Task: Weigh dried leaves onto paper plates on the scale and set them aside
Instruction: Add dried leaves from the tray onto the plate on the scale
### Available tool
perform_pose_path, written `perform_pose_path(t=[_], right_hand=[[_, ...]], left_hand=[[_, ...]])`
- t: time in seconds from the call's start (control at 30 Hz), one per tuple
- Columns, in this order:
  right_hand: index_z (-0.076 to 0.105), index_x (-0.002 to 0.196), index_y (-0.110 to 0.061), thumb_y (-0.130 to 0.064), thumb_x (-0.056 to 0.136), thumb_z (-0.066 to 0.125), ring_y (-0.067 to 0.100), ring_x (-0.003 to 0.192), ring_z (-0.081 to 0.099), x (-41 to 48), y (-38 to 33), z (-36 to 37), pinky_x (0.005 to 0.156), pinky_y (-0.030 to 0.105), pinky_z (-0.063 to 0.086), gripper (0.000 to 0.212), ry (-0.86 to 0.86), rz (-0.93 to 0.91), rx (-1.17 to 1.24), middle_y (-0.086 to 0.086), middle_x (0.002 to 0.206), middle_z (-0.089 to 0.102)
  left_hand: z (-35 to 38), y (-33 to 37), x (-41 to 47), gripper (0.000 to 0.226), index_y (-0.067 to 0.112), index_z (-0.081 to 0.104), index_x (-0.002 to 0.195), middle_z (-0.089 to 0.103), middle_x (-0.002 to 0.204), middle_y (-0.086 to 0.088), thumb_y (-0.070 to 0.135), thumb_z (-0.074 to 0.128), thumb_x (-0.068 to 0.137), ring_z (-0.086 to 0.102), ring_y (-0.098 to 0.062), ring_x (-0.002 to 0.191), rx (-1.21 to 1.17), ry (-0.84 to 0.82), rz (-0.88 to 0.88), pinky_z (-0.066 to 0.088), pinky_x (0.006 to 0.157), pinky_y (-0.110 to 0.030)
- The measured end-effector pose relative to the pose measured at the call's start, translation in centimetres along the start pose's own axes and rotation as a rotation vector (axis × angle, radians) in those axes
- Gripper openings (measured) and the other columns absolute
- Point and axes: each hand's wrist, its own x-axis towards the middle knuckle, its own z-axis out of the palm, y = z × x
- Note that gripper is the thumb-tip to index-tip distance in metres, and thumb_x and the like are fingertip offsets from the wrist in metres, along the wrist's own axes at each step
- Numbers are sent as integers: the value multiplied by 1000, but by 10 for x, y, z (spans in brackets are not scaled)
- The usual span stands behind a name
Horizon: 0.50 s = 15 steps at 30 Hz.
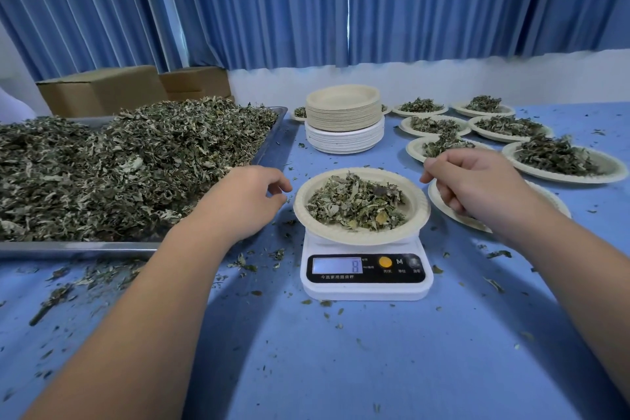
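A paper plate (417,211) heaped with dried leaves (356,203) sits on a small white scale (366,278) at the middle of the blue table. Its display shows an 8. My left hand (245,201) hovers just left of the plate's rim, fingers loosely curled and holding nothing. My right hand (477,184) hovers at the plate's right rim, fingers loosely curled, apart from it and holding nothing. A big metal tray (272,143) piled with dried leaves (119,164) lies at the left.
A tall stack of paper plates (343,118) stands behind the scale. Several filled plates (566,162) cover the right back of the table, one (443,204) partly under my right hand. Cardboard boxes (102,89) and blue curtains are behind. Leaf crumbs litter the tablecloth.
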Motion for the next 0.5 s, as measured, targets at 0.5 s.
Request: perform_pose_path(t=[0.5], right_hand=[[67, 62, -17, -24, 93, 59, 11, 36, 34, 3, 3, 0, 34, 16, 28, 33, -10, -10, -25, -2, 44, 45]], left_hand=[[-8, 36, -11, 17, 19, 70, 106, 63, 94, 7, 15, 60, 93, 55, 0, 81, -190, 306, 186, 36, 75, 0]])
